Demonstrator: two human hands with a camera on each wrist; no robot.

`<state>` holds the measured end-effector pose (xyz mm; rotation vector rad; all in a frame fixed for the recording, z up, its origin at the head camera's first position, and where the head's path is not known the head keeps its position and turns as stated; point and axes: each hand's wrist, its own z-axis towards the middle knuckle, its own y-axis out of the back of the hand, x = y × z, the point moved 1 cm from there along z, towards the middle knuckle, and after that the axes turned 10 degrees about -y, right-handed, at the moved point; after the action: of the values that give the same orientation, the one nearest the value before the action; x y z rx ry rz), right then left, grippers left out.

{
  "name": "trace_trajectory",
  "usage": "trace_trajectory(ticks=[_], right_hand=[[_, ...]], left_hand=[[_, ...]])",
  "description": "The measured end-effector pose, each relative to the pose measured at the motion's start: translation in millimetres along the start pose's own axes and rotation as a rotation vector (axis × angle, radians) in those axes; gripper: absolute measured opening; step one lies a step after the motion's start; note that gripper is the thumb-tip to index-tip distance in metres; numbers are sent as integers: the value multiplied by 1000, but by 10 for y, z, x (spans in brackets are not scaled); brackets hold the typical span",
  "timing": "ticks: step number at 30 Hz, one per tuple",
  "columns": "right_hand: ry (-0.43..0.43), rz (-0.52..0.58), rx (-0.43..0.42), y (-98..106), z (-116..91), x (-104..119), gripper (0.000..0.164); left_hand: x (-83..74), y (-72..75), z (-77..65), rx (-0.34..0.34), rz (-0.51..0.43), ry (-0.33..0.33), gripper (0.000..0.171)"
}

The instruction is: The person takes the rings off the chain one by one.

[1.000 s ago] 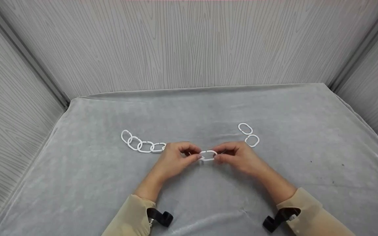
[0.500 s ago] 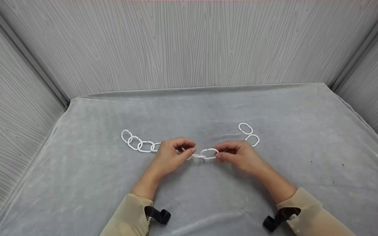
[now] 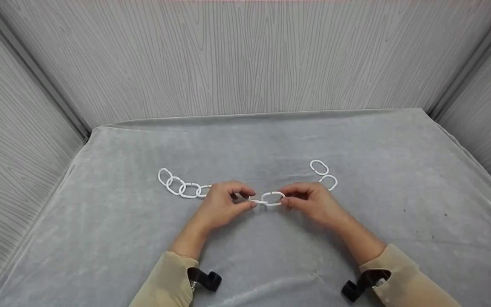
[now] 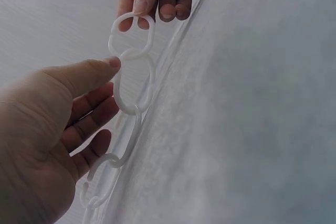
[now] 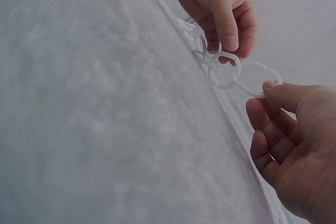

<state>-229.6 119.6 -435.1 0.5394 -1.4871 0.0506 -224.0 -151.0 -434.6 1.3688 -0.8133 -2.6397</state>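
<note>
While both forearms [image 3: 191, 238] angle inward over the cloth-covered desk [image 3: 377, 170], the right hand [image 3: 313, 204] pinches the end link [image 3: 273, 192] of a white chain [image 3: 181, 190], grip narrow, thumb opposing forefinger. Left hand [image 3: 223, 204] faces it; thumb tip touches the neighbouring link [image 4: 153, 77], fingers bent alongside. Cannot tell whether this grip pinches. Remaining chain passes the left hand and lies leftward on the desk. Two separate links [image 3: 327, 169] rest beyond the right hand.

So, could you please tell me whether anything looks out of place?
The white chain seems fine; only a few dark specks on the right of the gray cloth look odd, standing out against its plain surface, too tiny to identify.
</note>
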Motion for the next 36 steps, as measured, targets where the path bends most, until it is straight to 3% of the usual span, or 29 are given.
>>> trace_trajectory(ticks=[11, 36], right_hand=[[-23, 13, 9, 1, -1, 11, 24], [1, 22, 17, 4, 2, 3, 22]], left_hand=[[-5, -16, -3, 21, 85, -49, 14], [-6, -25, 6, 40, 110, -77, 9]])
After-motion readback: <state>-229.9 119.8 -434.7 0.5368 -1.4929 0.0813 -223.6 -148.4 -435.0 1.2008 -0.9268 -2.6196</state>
